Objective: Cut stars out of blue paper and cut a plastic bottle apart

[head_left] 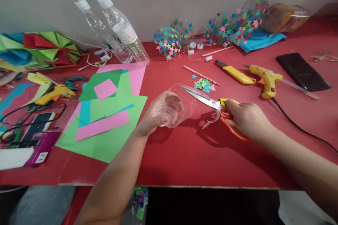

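A clear plastic cup-shaped piece [182, 103], which looks like a cut bottle bottom, lies in my left hand [158, 114], my fingers wrapped around it. Its open rim faces right. My right hand [245, 117] grips the yellow and orange handles of a pair of scissors [202, 98]. The blades look closed and point left, their tips by the upper rim of the plastic piece. A thin curled strip of clear plastic [212, 121] hangs near the scissors' pivot. Just beyond the blades lies a small pile of paper stars [204, 85].
Coloured paper sheets [105, 126] lie at left. Plastic bottles [126, 31] lean on the wall beside star-covered clear pieces [169, 40]. A yellow cutter [236, 74], a glue gun [266, 79] with its cord and a black phone [303, 71] lie at right. The red table's front edge [211, 187] is close.
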{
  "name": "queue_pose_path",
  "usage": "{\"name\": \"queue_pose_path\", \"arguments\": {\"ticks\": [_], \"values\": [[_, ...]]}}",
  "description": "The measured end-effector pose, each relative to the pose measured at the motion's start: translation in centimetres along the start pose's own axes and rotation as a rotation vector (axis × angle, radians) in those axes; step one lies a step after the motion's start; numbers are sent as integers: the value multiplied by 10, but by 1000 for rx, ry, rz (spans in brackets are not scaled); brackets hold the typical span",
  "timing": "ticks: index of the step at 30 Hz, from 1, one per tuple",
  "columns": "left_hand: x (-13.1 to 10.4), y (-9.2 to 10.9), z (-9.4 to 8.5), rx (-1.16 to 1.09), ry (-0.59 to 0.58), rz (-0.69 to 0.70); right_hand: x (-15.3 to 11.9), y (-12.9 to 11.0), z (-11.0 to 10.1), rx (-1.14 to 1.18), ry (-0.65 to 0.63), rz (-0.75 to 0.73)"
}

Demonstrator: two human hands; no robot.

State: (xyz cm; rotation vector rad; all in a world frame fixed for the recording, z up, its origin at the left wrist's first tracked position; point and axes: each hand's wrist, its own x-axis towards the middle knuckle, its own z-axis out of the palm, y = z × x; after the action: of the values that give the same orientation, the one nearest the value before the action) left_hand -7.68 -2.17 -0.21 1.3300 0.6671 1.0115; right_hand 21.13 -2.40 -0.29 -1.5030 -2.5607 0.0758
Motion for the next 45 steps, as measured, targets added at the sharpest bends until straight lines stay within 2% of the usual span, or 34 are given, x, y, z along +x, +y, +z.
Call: {"name": "queue_pose_path", "arguments": {"ticks": [9,19,24,26,30,32,34,37,41,45], "values": [[-1,-9,-2,-195,-142,-163,-1,-6,-6,-41,-12,22],[-2,-10,-6,-303,-239,-194,1,1,-6,18,-29,-54],[-3,-10,-12,-314,-322,-265,1,1,-6,22,-16,-57],[-3,-10,-14,-295,-256,-244,1,0,-7,37,-37,-41],[3,-9,-16,-234,66,-137,1,-4,-9,63,-139,57],[7,-10,-15,-200,183,-143,1,-6,-9,62,-184,120],[9,-12,-12,-167,250,-159,1,-8,-8,46,-214,169],[10,-15,-7,-116,279,-87,1,-9,-7,37,-239,193],[7,-13,-3,-36,228,39,1,-10,-6,47,-207,149],[2,-13,-2,22,159,58,-1,-10,-6,3,-137,106]]}}
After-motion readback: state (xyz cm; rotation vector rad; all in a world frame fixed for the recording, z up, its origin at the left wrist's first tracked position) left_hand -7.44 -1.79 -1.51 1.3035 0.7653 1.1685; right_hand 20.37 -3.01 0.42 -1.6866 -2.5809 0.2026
